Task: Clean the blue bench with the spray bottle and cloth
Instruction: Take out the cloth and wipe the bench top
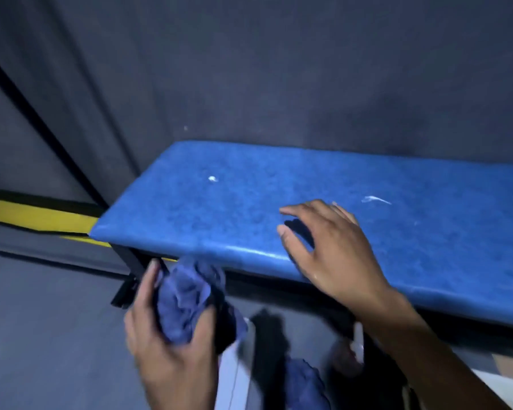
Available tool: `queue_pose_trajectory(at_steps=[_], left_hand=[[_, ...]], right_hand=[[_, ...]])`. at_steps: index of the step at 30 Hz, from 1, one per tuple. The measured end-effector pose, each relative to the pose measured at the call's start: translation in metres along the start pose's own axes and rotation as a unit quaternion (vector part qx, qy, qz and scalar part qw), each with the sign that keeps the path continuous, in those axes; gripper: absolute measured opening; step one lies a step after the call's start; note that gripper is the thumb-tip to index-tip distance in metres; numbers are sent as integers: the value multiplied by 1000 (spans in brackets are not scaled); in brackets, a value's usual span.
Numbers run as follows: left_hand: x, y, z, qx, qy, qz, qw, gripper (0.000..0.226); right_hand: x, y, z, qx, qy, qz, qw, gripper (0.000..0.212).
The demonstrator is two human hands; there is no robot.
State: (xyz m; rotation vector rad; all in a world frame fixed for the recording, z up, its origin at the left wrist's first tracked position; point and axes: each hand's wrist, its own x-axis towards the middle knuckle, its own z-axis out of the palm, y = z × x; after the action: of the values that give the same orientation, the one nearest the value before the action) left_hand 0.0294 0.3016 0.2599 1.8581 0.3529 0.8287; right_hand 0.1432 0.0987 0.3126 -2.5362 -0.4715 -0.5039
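Nearest to me, my left hand (172, 329) is closed around a bunched blue cloth (190, 300), thumb on one side and fingers on the other, and holds it just below and in front of the bench's front edge, clear of the pad. Below and between my hands there is more blue fabric (304, 386) and a pale, blurred object (357, 341) that I cannot identify; I cannot make out a spray bottle for certain. Up and to the right of the cloth, my right hand (329, 247) is spread wide with nothing in it, palm down over the front part of the blue bench (219, 214), fingers apart; I cannot tell whether it touches the pad. Beyond its fingertips lie two small white marks (212, 179) on the blue surface, one to the left, one to the right. Past the bench rises a dark grey wall (279, 69), and far left of my left hand runs a yellow stripe (36, 216) low down.
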Motion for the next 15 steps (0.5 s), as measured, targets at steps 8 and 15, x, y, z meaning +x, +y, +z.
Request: queue_pose_trajectory(at_steps=[8,15], left_hand=[[179,14,48,195,-33,92,976,79],[261,-21,120,356,-177,38,917,58]], right_hand=[[4,16,29,-165,-124,21,978,78],[5,37,18,-169,-142,-19,975,81]])
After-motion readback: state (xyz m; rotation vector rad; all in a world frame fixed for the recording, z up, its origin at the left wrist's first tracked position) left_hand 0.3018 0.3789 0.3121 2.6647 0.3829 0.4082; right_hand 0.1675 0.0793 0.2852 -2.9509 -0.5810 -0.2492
